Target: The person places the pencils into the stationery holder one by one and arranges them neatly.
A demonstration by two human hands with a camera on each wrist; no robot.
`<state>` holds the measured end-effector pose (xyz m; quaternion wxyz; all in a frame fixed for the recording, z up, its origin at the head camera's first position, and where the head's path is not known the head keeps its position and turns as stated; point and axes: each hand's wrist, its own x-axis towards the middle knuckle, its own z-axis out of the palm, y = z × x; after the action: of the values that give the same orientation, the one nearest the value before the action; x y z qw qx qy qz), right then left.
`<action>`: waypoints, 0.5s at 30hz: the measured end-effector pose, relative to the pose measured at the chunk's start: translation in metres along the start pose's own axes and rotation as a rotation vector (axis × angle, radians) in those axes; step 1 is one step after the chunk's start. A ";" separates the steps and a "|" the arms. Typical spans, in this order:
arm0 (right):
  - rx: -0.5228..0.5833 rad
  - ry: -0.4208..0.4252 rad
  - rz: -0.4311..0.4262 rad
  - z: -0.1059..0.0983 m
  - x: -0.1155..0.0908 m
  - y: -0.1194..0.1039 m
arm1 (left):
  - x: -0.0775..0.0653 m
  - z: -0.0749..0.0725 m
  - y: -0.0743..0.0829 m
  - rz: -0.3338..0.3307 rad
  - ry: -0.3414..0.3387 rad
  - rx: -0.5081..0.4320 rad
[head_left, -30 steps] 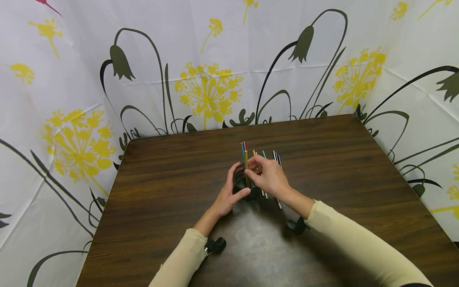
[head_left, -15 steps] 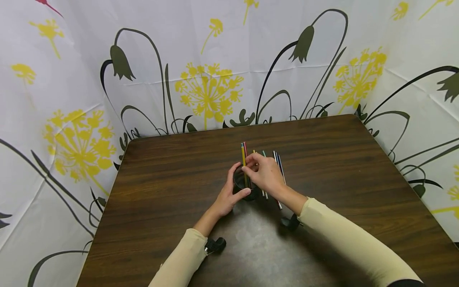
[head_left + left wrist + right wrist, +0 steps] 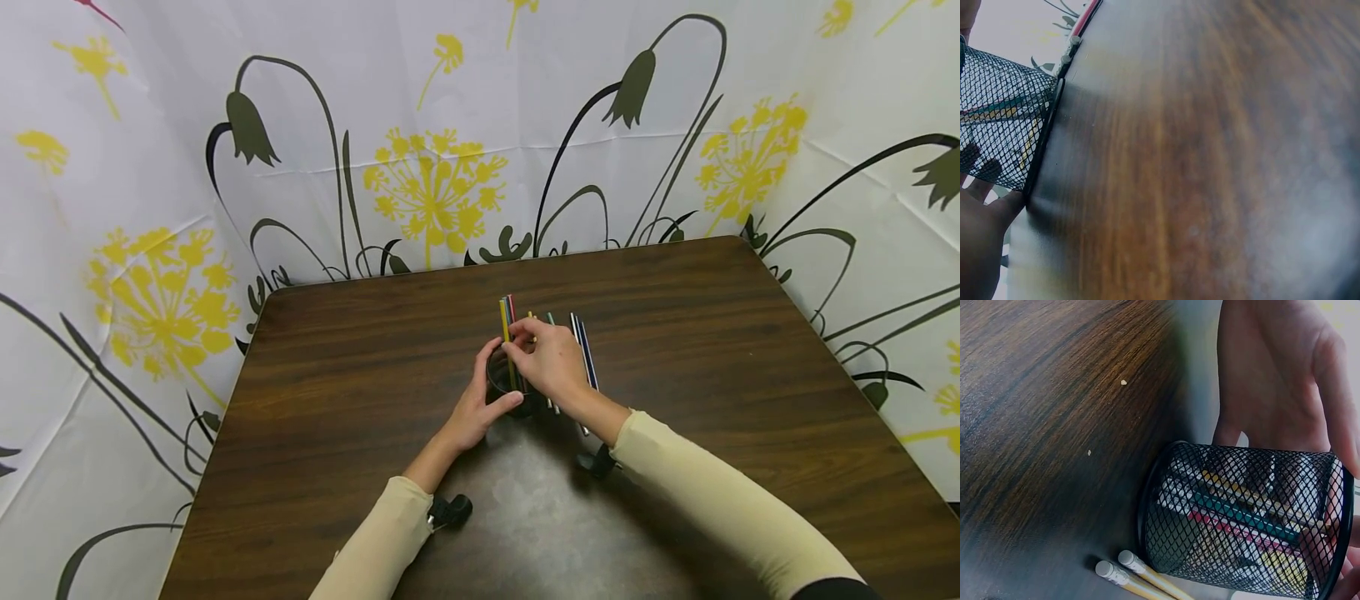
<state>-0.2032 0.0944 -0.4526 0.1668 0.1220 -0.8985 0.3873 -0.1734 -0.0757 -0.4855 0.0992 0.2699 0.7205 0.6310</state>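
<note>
A black mesh pencil cup [image 3: 1241, 519] stands on the table, with my left hand [image 3: 474, 410] wrapped round its left side, fingers behind and thumb in front. Over the cup's rim, my right hand [image 3: 557, 363] pinches a yellow pencil [image 3: 505, 319] between thumb and fingertips. That pencil stands nearly upright, its lower part inside the cup. Close behind it rise the tops of a red pencil [image 3: 512, 302] and a blue one, also in the cup. Through the mesh in the right wrist view, a teal pencil [image 3: 1244, 515] and others show. My right palm hides some pencils.
Several pencils lie on the brown table [image 3: 360, 367] right of the cup, among them dark blue pencils [image 3: 587, 350] and a teal-green pencil [image 3: 551, 318]. Yellow pencils [image 3: 1144, 575] with white erasers lie beside the cup's base. A flower-patterned curtain [image 3: 427, 100] hangs behind.
My right hand has shifted a little left, and the yellow pencil's top has moved left and slightly up, now beside the red and blue ones. My left hand keeps its hold on the cup.
</note>
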 end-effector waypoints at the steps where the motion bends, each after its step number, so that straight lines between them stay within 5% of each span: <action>1: -0.007 0.003 0.005 0.000 0.000 0.000 | 0.000 0.000 0.000 0.000 -0.001 0.001; 15: -0.021 0.036 0.038 0.001 0.002 -0.002 | 0.001 0.001 -0.002 0.007 0.013 0.022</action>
<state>-0.2047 0.0914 -0.4510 0.1771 0.0963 -0.9015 0.3830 -0.1744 -0.0749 -0.4873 0.0895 0.2694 0.7270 0.6252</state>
